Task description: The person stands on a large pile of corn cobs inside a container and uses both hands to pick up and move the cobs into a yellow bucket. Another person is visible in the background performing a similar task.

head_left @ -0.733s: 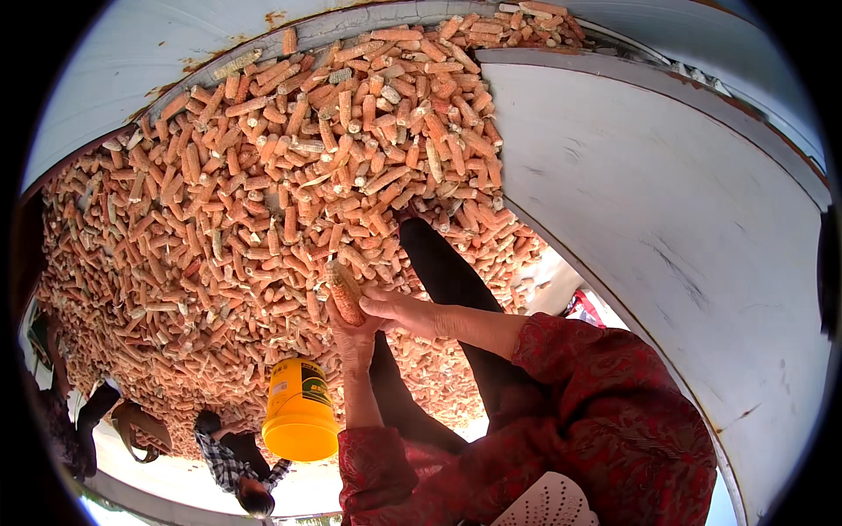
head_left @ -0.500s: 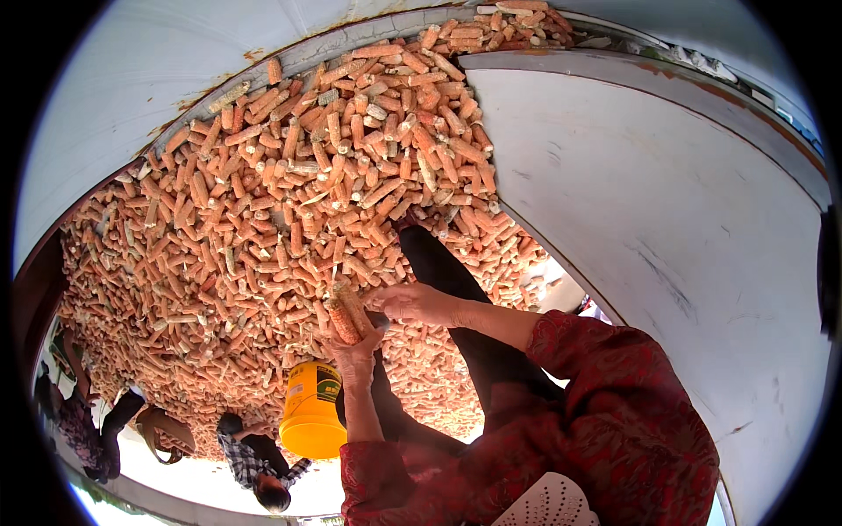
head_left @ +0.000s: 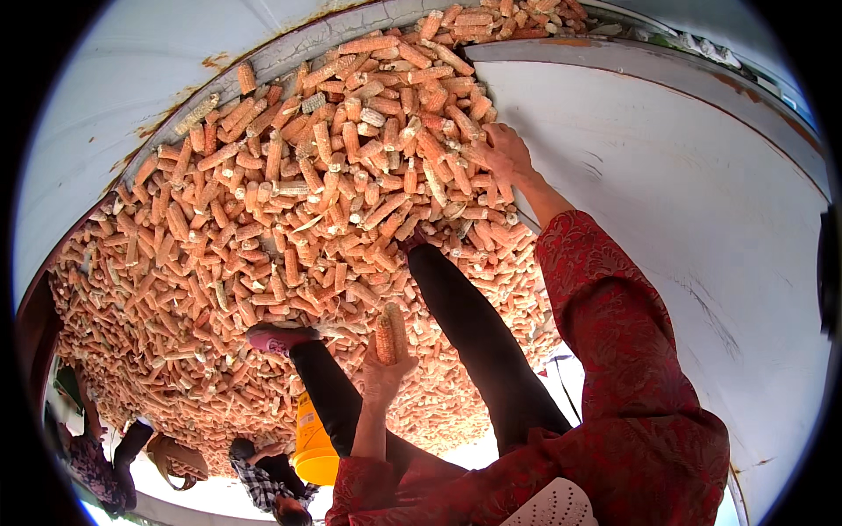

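- Left hand (head_left: 383, 377), just left of 6 o'clock: fingers wrapped round a corn cob (head_left: 386, 342), upright, tip toward 12.
- Cob shows orange kernels on its left side; paler strip on its right, second cob or bare face, can't tell. Looks unfinished, judging by kernels left on.
- Right hand (head_left: 504, 156), 1 o'clock: well apart from left, fingers bent down onto the cob pile (head_left: 263, 237), beside the pale panel (head_left: 667, 202) at 3 o'clock. Can't tell if it pinches a cob.
- Pile fills 8 through 12 to 1 o'clock; loose, unsorted, mostly orange, a few pale ones. Too small to tell how many are bare, so share done is unclear; work looks mid-way, not finished.
- Yellow bucket (head_left: 314, 451), 7 o'clock, partly behind the leg (head_left: 329, 390); contents not visible, so no count from it.
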`<state>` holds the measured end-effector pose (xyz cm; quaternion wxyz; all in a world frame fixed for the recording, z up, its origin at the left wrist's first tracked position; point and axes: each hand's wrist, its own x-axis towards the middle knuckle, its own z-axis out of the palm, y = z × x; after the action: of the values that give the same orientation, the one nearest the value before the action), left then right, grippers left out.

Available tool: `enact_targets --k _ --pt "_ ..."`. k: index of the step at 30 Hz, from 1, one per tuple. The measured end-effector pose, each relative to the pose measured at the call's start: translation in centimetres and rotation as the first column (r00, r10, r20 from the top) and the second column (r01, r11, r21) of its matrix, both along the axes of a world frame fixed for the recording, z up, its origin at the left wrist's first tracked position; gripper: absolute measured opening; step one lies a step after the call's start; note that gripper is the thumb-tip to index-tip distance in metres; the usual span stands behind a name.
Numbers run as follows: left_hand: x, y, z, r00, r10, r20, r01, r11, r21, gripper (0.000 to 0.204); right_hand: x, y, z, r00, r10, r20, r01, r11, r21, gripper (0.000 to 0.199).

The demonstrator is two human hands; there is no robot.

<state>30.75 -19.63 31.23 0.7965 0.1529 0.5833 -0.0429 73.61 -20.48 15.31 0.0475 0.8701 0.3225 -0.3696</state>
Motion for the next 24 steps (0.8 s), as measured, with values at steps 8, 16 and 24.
enact_targets --k 8,16,24 --pt "-4.6 -0.2 -7.2 0.997 0.016 -0.074 -0.014 0.999 0.031 0.046 0.3 8.4 -10.7 0.922 0.291 0.257 -0.289 0.956 -0.046 0.065" --pt "-4.1 0.2 -9.8 0.991 0.002 -0.133 -0.008 0.999 -0.047 0.044 -2.5 1.5 -10.8 0.985 0.141 0.096 -0.142 0.990 0.003 0.066" --pt "-4.8 2.5 -9.8 0.994 0.009 -0.110 -0.010 1.000 -0.003 0.046 -2.2 3.1 -7.7 0.972 0.065 -0.224 -0.132 0.946 -0.297 0.090"
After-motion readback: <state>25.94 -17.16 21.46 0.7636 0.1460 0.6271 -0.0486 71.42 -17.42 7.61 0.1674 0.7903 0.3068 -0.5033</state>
